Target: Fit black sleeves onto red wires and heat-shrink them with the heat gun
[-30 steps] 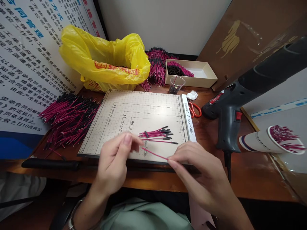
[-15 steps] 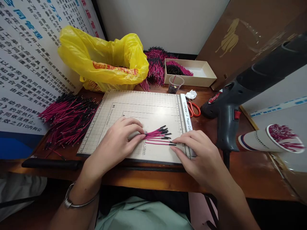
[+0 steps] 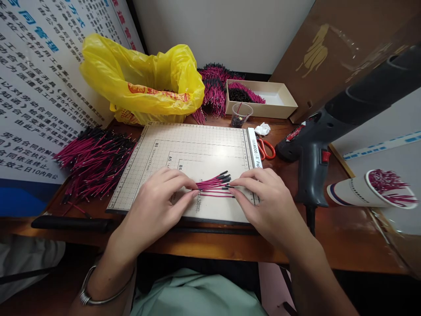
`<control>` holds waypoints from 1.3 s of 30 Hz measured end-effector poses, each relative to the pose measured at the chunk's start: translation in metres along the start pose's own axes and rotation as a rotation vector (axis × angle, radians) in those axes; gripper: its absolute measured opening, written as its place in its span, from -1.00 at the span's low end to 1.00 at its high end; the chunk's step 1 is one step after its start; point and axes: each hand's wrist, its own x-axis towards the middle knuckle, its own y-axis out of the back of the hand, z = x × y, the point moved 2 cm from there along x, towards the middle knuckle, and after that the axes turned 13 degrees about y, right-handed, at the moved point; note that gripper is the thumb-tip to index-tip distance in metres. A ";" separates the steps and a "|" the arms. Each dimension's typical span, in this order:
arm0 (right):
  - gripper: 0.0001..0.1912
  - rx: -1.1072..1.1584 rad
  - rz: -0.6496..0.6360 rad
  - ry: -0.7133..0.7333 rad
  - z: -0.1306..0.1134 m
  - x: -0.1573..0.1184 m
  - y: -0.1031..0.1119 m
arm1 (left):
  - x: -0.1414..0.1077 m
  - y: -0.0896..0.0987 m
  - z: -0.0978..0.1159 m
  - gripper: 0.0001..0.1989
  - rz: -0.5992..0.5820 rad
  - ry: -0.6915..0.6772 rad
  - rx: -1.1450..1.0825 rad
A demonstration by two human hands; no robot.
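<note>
Several thin magenta wires point(image 3: 213, 181) with black ends lie across the gridded cutting board point(image 3: 204, 149), fanned toward the right. My left hand point(image 3: 167, 193) pinches their left ends between thumb and fingertips. At the right, the thumb and forefinger of my right hand point(image 3: 259, 193) close on the black end of a wire beside the bundle. A few wires lie slightly apart, nearer the board's front edge.
A yellow bag point(image 3: 154, 103) stands behind the board. A wire pile point(image 3: 95, 164) lies left. At the back are a cream box point(image 3: 279, 101) and plastic cup point(image 3: 241, 115). Orange scissors point(image 3: 269, 149), a heat gun point(image 3: 312, 175) and a paper cup point(image 3: 351, 192) are right.
My right hand has moved a little left and away from me, with its fingertips now closed at a wire's end. My left hand has shifted slightly, its fingertips lower at the bundle.
</note>
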 end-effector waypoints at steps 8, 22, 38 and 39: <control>-0.90 0.063 -0.038 -0.003 0.002 0.010 -0.011 | -0.012 0.022 -0.034 -0.83 0.240 0.169 0.086; -0.91 0.140 0.025 0.015 -0.002 -0.003 0.000 | 0.010 0.066 -0.060 -0.67 0.437 0.727 0.415; -0.90 0.135 0.050 0.004 -0.006 -0.013 -0.001 | 0.016 0.069 -0.065 -0.56 0.280 0.828 0.624; -0.90 0.136 0.051 0.003 -0.006 -0.014 -0.001 | 0.016 0.069 -0.065 -0.56 0.277 0.823 0.622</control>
